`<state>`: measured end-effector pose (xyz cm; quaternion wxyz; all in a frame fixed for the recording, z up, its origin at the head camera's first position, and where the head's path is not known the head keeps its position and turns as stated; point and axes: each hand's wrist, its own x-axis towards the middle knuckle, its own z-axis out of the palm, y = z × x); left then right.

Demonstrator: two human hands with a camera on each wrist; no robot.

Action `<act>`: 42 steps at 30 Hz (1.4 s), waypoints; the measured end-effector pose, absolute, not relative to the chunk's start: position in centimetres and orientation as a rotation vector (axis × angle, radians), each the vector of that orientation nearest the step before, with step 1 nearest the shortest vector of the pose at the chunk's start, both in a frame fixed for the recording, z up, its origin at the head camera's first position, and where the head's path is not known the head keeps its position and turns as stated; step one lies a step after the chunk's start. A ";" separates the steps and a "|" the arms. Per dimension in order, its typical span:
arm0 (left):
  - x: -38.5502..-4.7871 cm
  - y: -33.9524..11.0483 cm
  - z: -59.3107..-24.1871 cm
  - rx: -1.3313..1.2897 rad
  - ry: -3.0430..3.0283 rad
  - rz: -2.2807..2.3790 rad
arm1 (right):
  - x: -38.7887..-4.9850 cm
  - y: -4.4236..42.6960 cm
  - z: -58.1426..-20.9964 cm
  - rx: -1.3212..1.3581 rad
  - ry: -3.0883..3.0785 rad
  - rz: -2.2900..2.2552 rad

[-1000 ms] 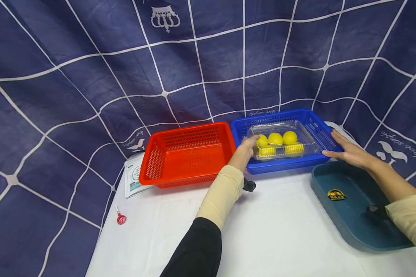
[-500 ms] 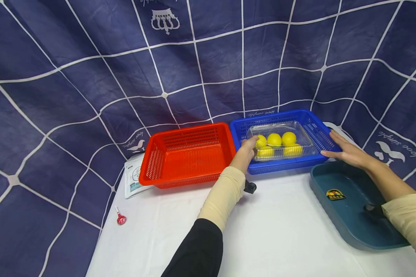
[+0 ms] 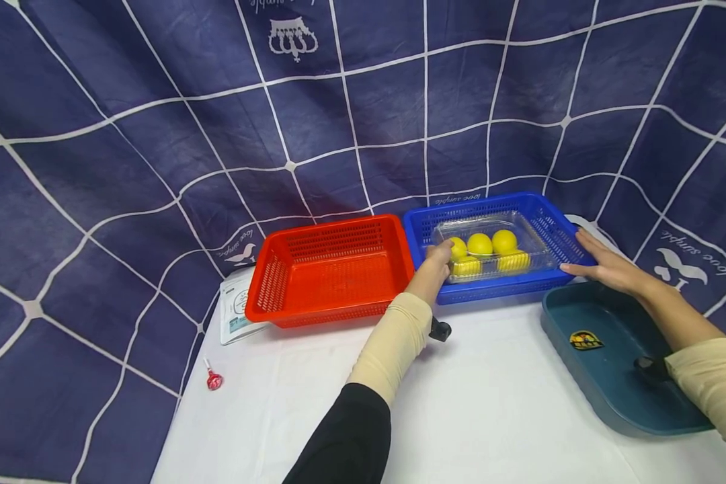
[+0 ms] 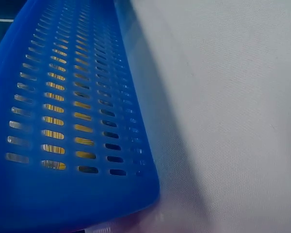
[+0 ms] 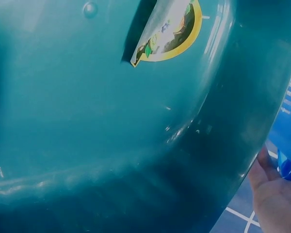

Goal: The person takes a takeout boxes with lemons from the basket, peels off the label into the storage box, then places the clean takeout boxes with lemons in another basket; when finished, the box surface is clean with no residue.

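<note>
In the head view, a clear plastic box (image 3: pixel 530 235) with several yellow balls (image 3: pixel 480 244) sits inside the blue basket (image 3: pixel 472 294). My left hand (image 3: pixel 435 269) reaches across the basket's left rim, its fingers bent at the left end of the box; the fingertips are partly hidden. Against the right rim of the basket lies my right hand (image 3: pixel 611 264), fingers extended and thumb apart. The right wrist view has part of the right hand (image 5: pixel 279 201) by the blue rim. The left wrist view shows the basket's perforated side (image 4: pixel 72 116), with yellow behind the slots.
A red basket (image 3: pixel 345 311) adjoins the blue one on the left. The teal tub (image 3: pixel 605 383), with a sticker (image 3: pixel 585 340) inside, stands under the right forearm. A red lollipop (image 3: pixel 214 380) and a white packet (image 3: pixel 236 309) lie farther left. Patterned navy cloth (image 3: pixel 387 107) hangs behind.
My left hand has shifted slightly right and toward me at the box's left end. The box appears to sit slightly lower in the basket. My right hand stays at the right rim.
</note>
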<state>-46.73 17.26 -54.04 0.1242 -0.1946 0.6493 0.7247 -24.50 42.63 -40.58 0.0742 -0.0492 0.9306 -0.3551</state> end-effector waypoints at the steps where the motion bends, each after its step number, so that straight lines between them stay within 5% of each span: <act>1: -46.7 17.1 -54.2 -0.564 1.889 2.111 | -24.6 42.6 -40.6 -0.149 2.790 -1.067; 6: -45.8 16.1 -53.3 -0.536 1.945 2.093 | -24.9 42.3 -40.8 -0.151 2.787 -1.060; 16: -34.1 12.7 -40.1 -0.553 2.030 2.026 | -24.9 42.4 -40.8 -0.160 2.782 -1.088; 42: -27.7 9.0 -37.4 -0.170 2.327 1.843 | -24.7 42.9 -40.8 -0.215 2.762 -1.075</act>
